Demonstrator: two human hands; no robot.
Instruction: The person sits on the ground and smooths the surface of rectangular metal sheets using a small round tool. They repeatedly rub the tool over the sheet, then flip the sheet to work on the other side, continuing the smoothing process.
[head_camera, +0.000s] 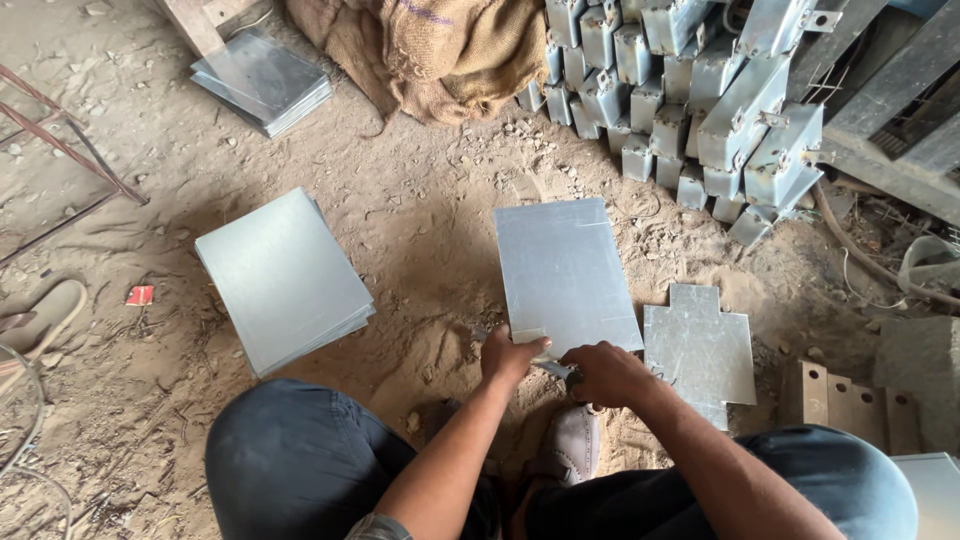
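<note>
While the metal sheet (565, 272) lies flat on the sandy floor (420, 210) for support, my left hand (510, 357) pinches its near edge steady and my right hand (605, 372) closes around a small tool (556, 369).

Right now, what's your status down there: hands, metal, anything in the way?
Left hand gripping near edge of flat metal sheet. Right hand closed on a small tool at that edge. Cross-shaped cut piece lies right beside the sheet.

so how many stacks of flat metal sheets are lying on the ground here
2: one stack left of the person's knees, another at top left beside a wooden post. The single sheet under both hands isn't a stack; others may lie out of view.
</note>
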